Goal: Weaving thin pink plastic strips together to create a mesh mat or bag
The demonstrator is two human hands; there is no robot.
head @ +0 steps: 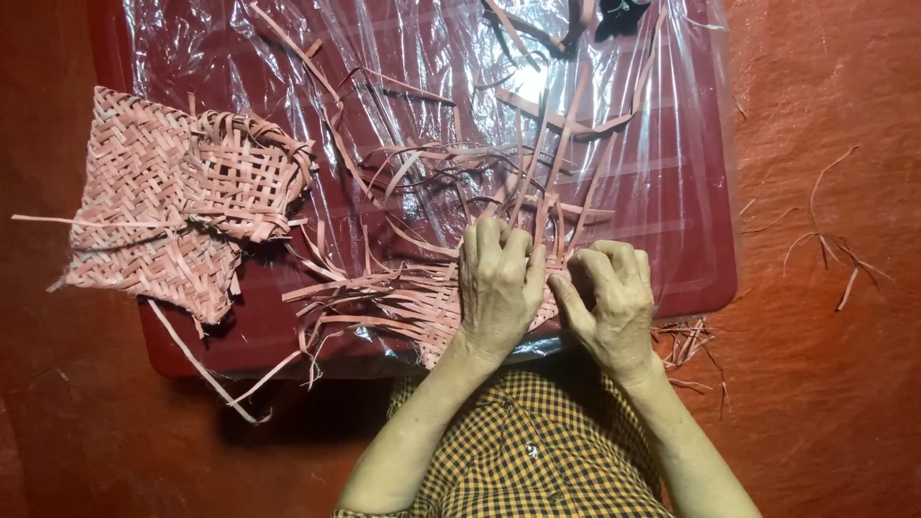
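Note:
A half-woven mat of pale flat strips [393, 307] lies on a clear plastic sheet [662, 163] over a dark red board. My left hand [497, 286] presses flat on the woven part, fingers close together. My right hand [609, 302] sits beside it, fingers curled and pinching strips at the mat's right edge. Loose strip ends [537, 163] fan upward from under both hands.
Two finished woven pieces [163, 206] are stacked at the board's left edge. Stray strips [830, 240] lie on the red floor at right. A dark object [619, 14] sits at the top edge. A checked yellow-and-black garment [528, 451] covers my lap.

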